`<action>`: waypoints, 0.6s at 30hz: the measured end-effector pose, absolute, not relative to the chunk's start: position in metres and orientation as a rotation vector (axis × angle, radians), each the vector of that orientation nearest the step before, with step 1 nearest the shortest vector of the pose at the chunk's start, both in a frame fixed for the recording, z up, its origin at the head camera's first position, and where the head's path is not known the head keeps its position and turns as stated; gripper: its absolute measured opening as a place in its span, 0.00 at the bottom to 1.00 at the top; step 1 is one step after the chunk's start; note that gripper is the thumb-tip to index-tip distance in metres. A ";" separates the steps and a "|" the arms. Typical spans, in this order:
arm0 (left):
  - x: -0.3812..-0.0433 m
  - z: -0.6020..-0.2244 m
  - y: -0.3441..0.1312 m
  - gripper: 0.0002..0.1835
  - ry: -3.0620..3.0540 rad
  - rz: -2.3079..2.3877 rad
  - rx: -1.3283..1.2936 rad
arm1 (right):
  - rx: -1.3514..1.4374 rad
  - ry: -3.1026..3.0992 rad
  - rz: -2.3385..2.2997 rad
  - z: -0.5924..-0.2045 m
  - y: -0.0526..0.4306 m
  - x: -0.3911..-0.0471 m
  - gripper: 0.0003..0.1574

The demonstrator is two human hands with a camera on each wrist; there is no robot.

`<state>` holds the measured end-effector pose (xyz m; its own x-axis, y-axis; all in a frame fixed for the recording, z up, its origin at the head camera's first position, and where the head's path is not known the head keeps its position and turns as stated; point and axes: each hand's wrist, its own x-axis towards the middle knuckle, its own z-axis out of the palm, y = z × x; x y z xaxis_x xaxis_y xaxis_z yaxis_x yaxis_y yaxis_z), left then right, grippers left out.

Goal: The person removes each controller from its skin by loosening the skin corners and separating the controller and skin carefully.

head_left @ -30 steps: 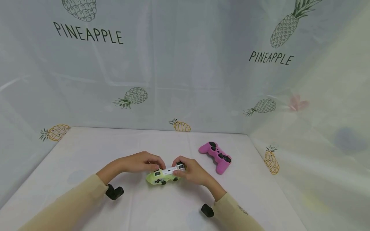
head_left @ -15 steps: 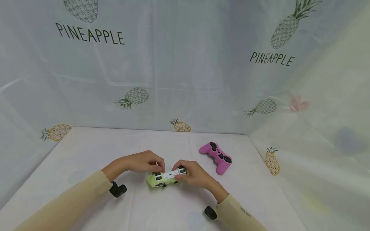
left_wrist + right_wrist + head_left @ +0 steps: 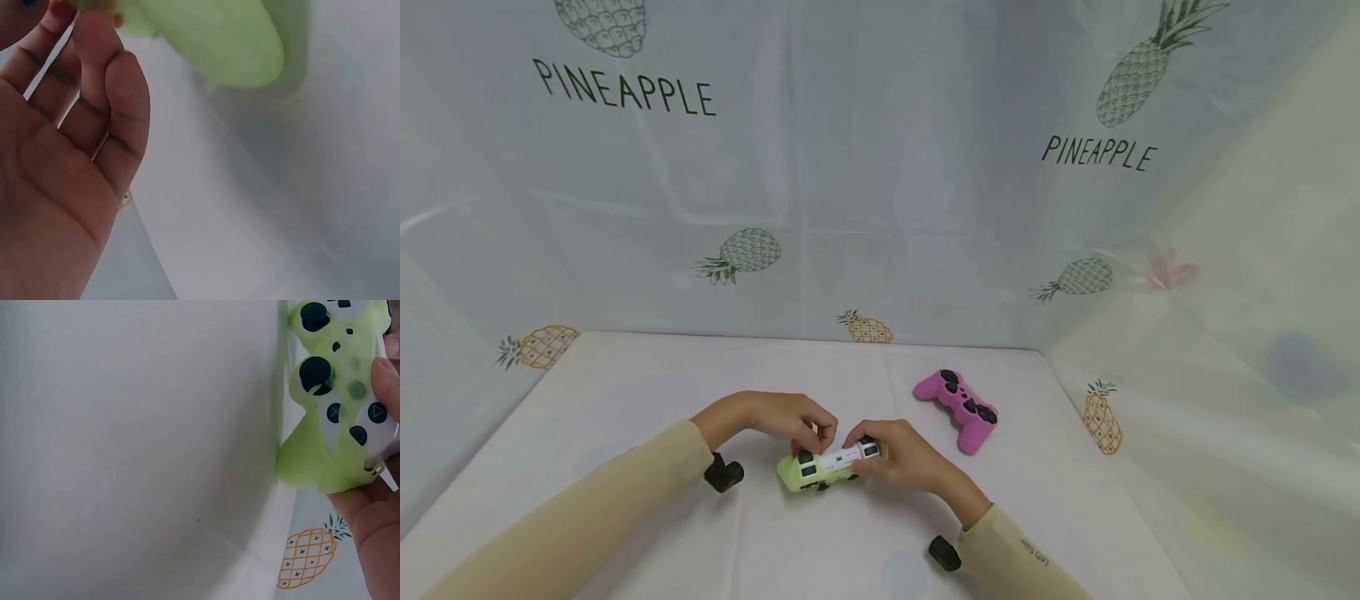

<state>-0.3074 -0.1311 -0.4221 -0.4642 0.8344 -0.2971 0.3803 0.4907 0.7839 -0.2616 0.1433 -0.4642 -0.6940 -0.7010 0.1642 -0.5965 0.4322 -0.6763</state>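
A white game controller point(image 3: 838, 460) with black buttons sits partly inside a light green silicone cover point(image 3: 789, 473), its shoulder edge facing up in the head view. My right hand point(image 3: 901, 454) grips the controller's right end, thumb on the near side. In the right wrist view the green cover point(image 3: 303, 456) leaves part of the white face bare around the buttons, and the thumb presses near that edge. With thumb and fingertips, my left hand point(image 3: 793, 419) pinches the far edge of the cover near the left shoulder buttons. The left wrist view shows a rounded green grip point(image 3: 240, 47) beyond the fingers.
A pink controller point(image 3: 964, 408) with black buttons lies behind and to the right of the hands. The white-covered table point(image 3: 647, 375) meets a hanging pineapple-print sheet point(image 3: 910, 208) at the back and right. A black wrist camera point(image 3: 724, 472) hangs below the left sleeve.
My left hand has shifted right, its wrist turned and fingers more curled at the far edge. The white controller has tipped so its face buttons show less. The pink controller stays put.
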 end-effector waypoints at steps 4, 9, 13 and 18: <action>-0.314 -0.424 -0.129 0.04 2.014 0.809 1.004 | -1.202 2.521 -1.104 -0.464 0.146 -0.261 0.17; -0.317 -0.426 -0.130 0.04 1.969 0.812 0.990 | -1.243 2.516 -1.095 -0.464 0.148 -0.263 0.17; -0.317 -0.425 -0.129 0.04 1.933 0.805 0.963 | -1.267 2.499 -1.090 -0.465 0.148 -0.264 0.18; -0.315 -0.422 -0.129 0.03 1.913 0.794 0.924 | -1.268 2.503 -1.070 -0.466 0.149 -0.263 0.18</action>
<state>-0.3154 -0.1289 -0.4219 -0.3696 0.8327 -0.4125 0.2960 0.5263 0.7971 -0.2633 0.1494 -0.4661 -0.6357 -0.7497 0.1841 -0.6512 0.3927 -0.6494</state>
